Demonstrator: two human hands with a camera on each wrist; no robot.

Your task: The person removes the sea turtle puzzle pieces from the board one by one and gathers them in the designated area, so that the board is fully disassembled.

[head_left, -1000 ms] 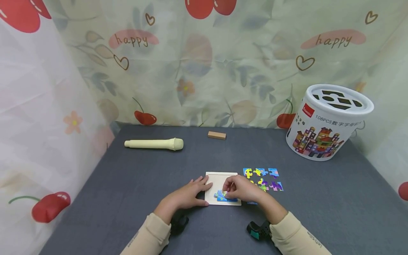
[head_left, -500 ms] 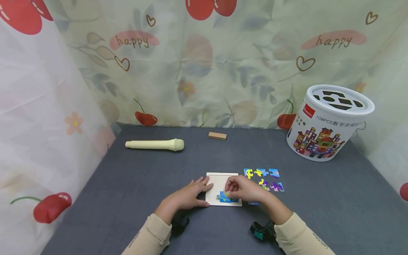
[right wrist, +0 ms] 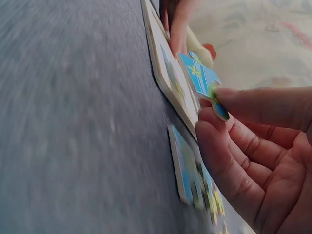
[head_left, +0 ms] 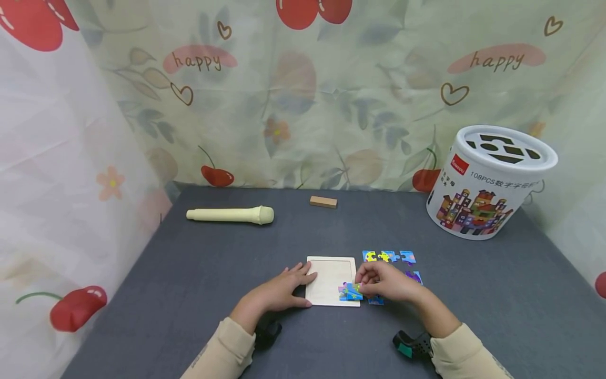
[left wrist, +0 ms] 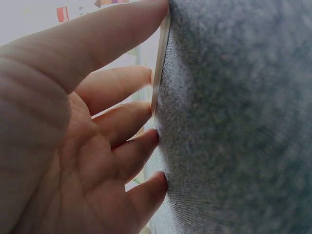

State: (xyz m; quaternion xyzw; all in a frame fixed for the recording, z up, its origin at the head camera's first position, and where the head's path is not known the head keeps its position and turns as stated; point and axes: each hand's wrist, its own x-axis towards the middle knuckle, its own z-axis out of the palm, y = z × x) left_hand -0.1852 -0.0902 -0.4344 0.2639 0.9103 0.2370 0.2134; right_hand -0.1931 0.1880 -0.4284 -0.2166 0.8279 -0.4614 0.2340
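Note:
My right hand [head_left: 388, 282] pinches a blue jigsaw piece [head_left: 354, 292] with a yellow pattern between thumb and fingers. In the right wrist view this piece [right wrist: 196, 73] is raised and tilted beside the tray. Below it lies a pale wooden puzzle tray [head_left: 326, 271]. Another puzzle piece [head_left: 342, 292], pink and blue, shows in the tray's lower right part, partly covered by the held one. At the left side of the tray rests my left hand [head_left: 284, 289], fingers spread and thumb at the near corner. The left wrist view shows its fingertips right at the tray's edge [left wrist: 160, 63].
Several loose puzzle pieces [head_left: 408, 257] lie right of the tray, some hidden behind the right hand. Farther back are a cream toy microphone [head_left: 227, 215] and a small wooden block [head_left: 323, 202]. A white printed bucket [head_left: 487, 184] stands at the back right.
My right hand has moved right, drawing the pinched piece toward the tray's right edge and uncovering more of the tray. The left hand stays in place.

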